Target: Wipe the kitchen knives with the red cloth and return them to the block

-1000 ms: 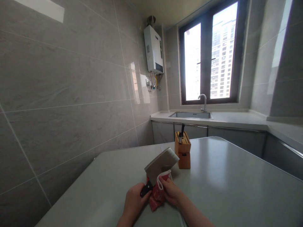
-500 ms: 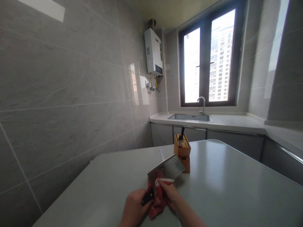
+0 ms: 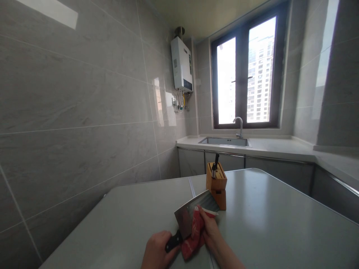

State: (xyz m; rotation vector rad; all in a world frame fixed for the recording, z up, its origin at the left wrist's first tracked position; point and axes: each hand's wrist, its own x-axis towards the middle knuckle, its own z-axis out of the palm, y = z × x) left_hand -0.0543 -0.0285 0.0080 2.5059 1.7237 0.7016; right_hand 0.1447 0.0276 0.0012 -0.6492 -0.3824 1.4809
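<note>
My left hand (image 3: 159, 248) is closed round the black handle of a cleaver (image 3: 186, 217), whose broad steel blade points away and to the right above the table. Pinched in my right hand (image 3: 210, 229) is a red cloth (image 3: 192, 241) with a white edge, pressed against the blade's face. Part of the cloth hangs below the blade, and the fingers behind it are hidden. Just beyond the blade tip stands a wooden knife block (image 3: 217, 179) with a black-handled tool (image 3: 215, 165) in a slot.
The pale table (image 3: 266, 224) fills the foreground, with a seam running through it. Behind it are a counter (image 3: 280, 145) with a sink (image 3: 224, 141) and a faucet (image 3: 239, 127). A tiled wall (image 3: 78, 93) rises on the left, with a water heater (image 3: 181, 63) mounted farther back.
The right hand and cloth have slid along the blade toward its far end, to the right. The cleaver sits slightly lower in view, still held by the left hand.
</note>
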